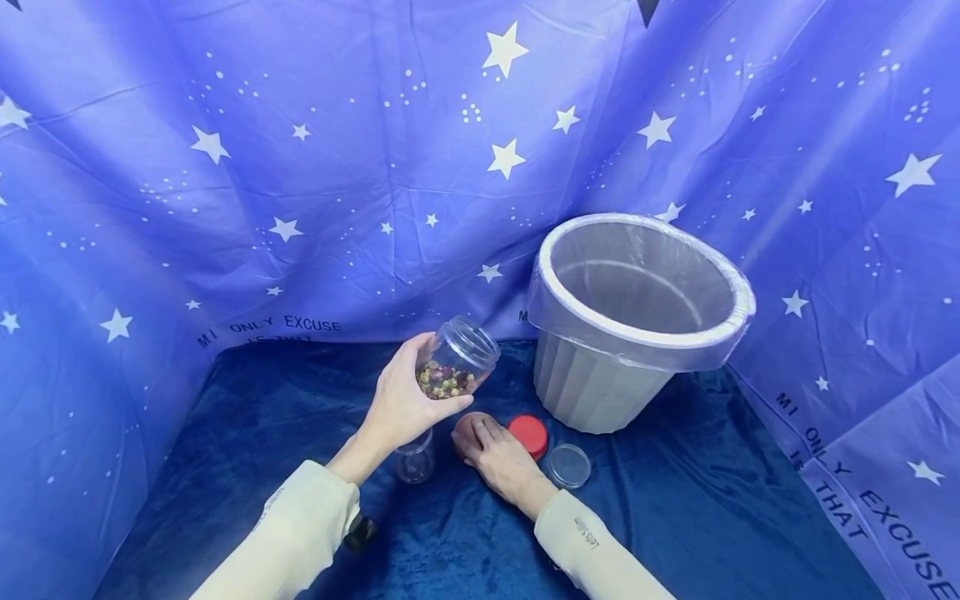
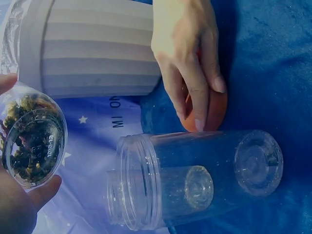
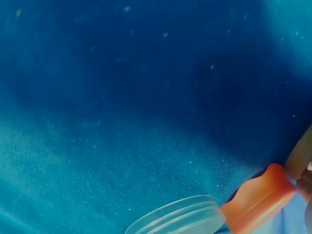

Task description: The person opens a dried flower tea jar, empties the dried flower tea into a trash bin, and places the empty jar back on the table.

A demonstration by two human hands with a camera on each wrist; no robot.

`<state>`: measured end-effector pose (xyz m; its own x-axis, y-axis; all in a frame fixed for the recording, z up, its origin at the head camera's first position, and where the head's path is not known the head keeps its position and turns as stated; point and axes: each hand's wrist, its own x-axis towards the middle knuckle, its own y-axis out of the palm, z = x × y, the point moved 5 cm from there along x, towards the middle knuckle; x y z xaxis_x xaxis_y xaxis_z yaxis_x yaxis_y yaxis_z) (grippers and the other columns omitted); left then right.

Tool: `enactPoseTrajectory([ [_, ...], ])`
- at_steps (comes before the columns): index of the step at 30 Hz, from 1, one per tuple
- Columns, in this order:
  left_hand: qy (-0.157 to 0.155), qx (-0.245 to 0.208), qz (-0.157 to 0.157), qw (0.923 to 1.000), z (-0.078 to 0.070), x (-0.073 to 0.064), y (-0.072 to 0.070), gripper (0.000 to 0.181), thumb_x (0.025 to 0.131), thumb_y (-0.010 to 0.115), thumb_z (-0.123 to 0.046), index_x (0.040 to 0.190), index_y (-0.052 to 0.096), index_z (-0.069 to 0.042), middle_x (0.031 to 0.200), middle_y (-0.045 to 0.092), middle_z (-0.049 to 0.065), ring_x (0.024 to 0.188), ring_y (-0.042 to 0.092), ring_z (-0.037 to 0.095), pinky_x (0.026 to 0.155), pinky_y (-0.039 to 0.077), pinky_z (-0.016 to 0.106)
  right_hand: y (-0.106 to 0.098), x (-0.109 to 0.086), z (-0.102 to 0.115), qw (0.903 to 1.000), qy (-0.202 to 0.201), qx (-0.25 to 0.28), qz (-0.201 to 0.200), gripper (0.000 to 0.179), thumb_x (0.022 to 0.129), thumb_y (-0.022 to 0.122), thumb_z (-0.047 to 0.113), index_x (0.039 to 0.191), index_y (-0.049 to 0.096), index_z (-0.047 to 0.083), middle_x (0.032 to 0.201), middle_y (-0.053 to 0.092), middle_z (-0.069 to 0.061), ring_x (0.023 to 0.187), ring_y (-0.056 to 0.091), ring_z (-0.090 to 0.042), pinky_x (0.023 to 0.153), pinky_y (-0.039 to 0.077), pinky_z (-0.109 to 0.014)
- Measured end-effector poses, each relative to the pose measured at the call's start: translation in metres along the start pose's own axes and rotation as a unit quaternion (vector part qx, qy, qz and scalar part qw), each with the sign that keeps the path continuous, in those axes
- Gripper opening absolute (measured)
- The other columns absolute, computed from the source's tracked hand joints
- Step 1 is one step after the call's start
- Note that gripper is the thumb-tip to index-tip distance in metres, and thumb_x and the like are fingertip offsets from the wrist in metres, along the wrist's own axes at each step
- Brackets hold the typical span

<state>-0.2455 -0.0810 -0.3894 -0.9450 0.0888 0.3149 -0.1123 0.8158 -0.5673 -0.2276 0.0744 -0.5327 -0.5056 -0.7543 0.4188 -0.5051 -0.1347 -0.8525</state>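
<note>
My left hand [image 1: 405, 392] grips a clear jar [image 1: 467, 343] around its side, raised over the cloth with its uncovered mouth tipped up and away to the right. Dried flower buds [image 1: 447, 382] fill its lower part; the left wrist view shows its clear base [image 2: 36, 141]. My right hand [image 1: 504, 457] is low at the cloth, fingers and thumb around a round reddish-brown lid [image 1: 467, 427]. Beside that lid lies a bright red lid [image 1: 528, 437], and right of it a clear lid [image 1: 570, 466]. Below my left wrist stands another clear jar [image 1: 416, 467], partly hidden.
A grey ribbed bin [image 1: 600, 387] with a clear plastic liner over its rim stands at the back right. Dark blue velvety cloth [image 1: 675, 517] covers the surface. Blue star-printed curtains [image 1: 420, 167] enclose the back and sides. In the left wrist view, two empty clear jars [image 2: 204, 146] overlap.
</note>
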Motion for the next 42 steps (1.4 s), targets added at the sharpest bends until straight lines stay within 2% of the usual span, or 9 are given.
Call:
enactPoseTrajectory([
  [7, -0.001, -0.001, 0.001, 1.0000, 0.002, -0.001, 0.001, 0.097, 0.068, 0.088, -0.044, 0.146, 0.040, -0.012, 0.142, 0.055, 0.006, 0.129, 0.055, 0.025, 0.105, 0.044, 0.051, 0.002, -0.001, 0.004, 0.9991, 0.011, -0.030, 0.028, 0.042, 0.093, 0.063, 0.034, 0.132, 0.061, 0.020, 0.122, 0.063, -0.016, 0.118, 0.061, -0.029, 0.098, 0.052, -0.038],
  [10, 0.000, -0.001, 0.001, 1.0000, 0.003, -0.001, 0.001, 0.097, 0.068, 0.088, -0.044, 0.146, 0.040, -0.012, 0.142, 0.055, 0.006, 0.130, 0.055, 0.025, 0.106, 0.044, 0.051, 0.001, 0.000, 0.004, 0.9989, 0.014, -0.022, 0.038, 0.042, 0.094, 0.063, 0.034, 0.133, 0.061, 0.020, 0.123, 0.062, -0.016, 0.119, 0.060, -0.029, 0.099, 0.052, -0.038],
  [17, 0.004, 0.002, -0.003, 1.0000, 0.000, 0.001, -0.003, 0.096, 0.068, 0.088, -0.044, 0.145, 0.041, -0.012, 0.141, 0.055, 0.007, 0.128, 0.055, 0.026, 0.105, 0.044, 0.052, -0.006, 0.003, -0.004, 0.9936, 0.060, 0.086, 0.044, 0.036, 0.094, 0.064, 0.031, 0.128, 0.065, 0.017, 0.121, 0.062, -0.016, 0.112, 0.063, -0.034, 0.092, 0.053, -0.044],
  [23, -0.002, 0.009, -0.006, 0.9999, 0.001, 0.002, -0.006, 0.096, 0.069, 0.087, -0.044, 0.146, 0.040, -0.013, 0.140, 0.054, 0.009, 0.128, 0.054, 0.028, 0.105, 0.043, 0.053, -0.015, 0.007, -0.012, 0.9841, 0.102, 0.137, 0.047, 0.027, 0.095, 0.061, 0.029, 0.118, 0.067, 0.016, 0.119, 0.063, -0.012, 0.109, 0.062, -0.032, 0.092, 0.051, -0.046],
  [26, -0.003, 0.009, -0.006, 0.9999, 0.001, 0.002, -0.005, 0.096, 0.068, 0.087, -0.044, 0.146, 0.040, -0.013, 0.140, 0.054, 0.009, 0.128, 0.055, 0.028, 0.105, 0.044, 0.052, -0.019, 0.010, -0.016, 0.9753, 0.130, 0.172, 0.047, 0.026, 0.097, 0.059, 0.029, 0.116, 0.067, 0.014, 0.119, 0.064, -0.010, 0.109, 0.062, -0.030, 0.092, 0.051, -0.045],
  [32, 0.005, 0.010, -0.013, 0.9999, 0.001, 0.003, -0.006, 0.096, 0.067, 0.088, -0.043, 0.145, 0.041, -0.012, 0.139, 0.055, 0.010, 0.127, 0.056, 0.028, 0.105, 0.044, 0.052, -0.030, 0.019, -0.028, 0.9472, 0.200, 0.244, 0.055, 0.032, 0.098, 0.055, 0.032, 0.120, 0.065, 0.010, 0.118, 0.066, -0.009, 0.110, 0.061, -0.029, 0.095, 0.049, -0.047],
  [36, 0.010, 0.010, -0.014, 0.9998, 0.001, 0.003, -0.007, 0.096, 0.068, 0.088, -0.042, 0.145, 0.041, -0.011, 0.139, 0.054, 0.011, 0.127, 0.056, 0.029, 0.105, 0.044, 0.052, -0.037, 0.025, -0.036, 0.9305, 0.222, 0.281, 0.075, 0.039, 0.096, 0.057, 0.033, 0.124, 0.062, 0.006, 0.119, 0.066, -0.012, 0.110, 0.061, -0.032, 0.095, 0.048, -0.049],
  [39, 0.009, 0.011, -0.015, 0.9998, 0.002, 0.002, -0.008, 0.096, 0.067, 0.088, -0.042, 0.145, 0.041, -0.011, 0.139, 0.055, 0.011, 0.127, 0.056, 0.030, 0.104, 0.044, 0.054, -0.042, 0.028, -0.042, 0.9211, 0.229, 0.300, 0.094, 0.044, 0.096, 0.056, 0.036, 0.129, 0.060, 0.006, 0.121, 0.065, -0.013, 0.111, 0.060, -0.033, 0.096, 0.047, -0.050],
  [42, 0.008, 0.013, -0.017, 0.9997, 0.002, 0.002, -0.010, 0.096, 0.067, 0.089, -0.042, 0.144, 0.041, -0.012, 0.138, 0.055, 0.012, 0.126, 0.056, 0.030, 0.104, 0.045, 0.053, -0.045, 0.028, -0.048, 0.9179, 0.239, 0.300, 0.101, 0.047, 0.098, 0.054, 0.039, 0.133, 0.058, 0.008, 0.124, 0.064, -0.011, 0.115, 0.059, -0.032, 0.099, 0.046, -0.050],
])
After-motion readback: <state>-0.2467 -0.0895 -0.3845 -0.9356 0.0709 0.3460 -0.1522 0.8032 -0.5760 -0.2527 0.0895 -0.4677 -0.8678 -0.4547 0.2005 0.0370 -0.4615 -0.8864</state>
